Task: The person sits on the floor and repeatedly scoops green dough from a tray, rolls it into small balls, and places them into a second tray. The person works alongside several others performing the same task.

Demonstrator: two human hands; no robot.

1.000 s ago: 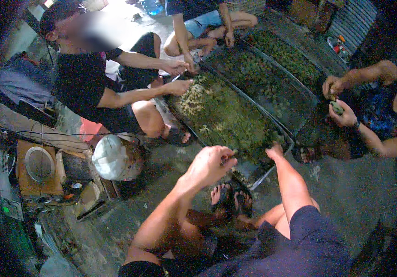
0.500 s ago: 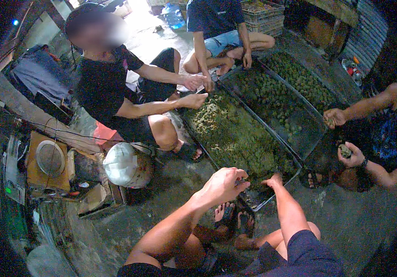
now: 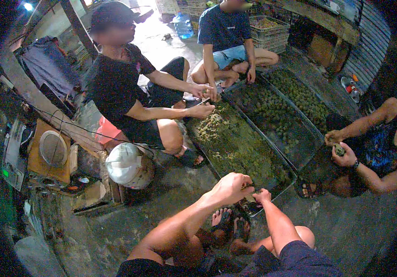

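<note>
My left hand (image 3: 232, 188) is closed over the near end of a shallow tray (image 3: 279, 194), its fingertips pressed together. What it grips, if anything, is hidden behind the fingers. Close beside it, my right hand (image 3: 262, 196) pinches at a small piece too indistinct to name. The tray holds loose green plant-like material (image 3: 249, 145), with a paler, yellowish heap (image 3: 212, 125) toward its far end. Both hands are just above the tray's near corner.
Two more trays lie alongside: a middle tray (image 3: 307, 159) and a far one, with green clumps (image 3: 295, 94). Co-workers sit left, behind and right; the right one holds a greenish lump (image 3: 339, 149). A white-topped bucket (image 3: 129, 166) and a round-plated scale (image 3: 53, 148) are left.
My right hand has lifted from the tray and come left, close to my left hand, its fingers now pinched. The right co-worker's hands have come together around the lump. The view has shifted slightly.
</note>
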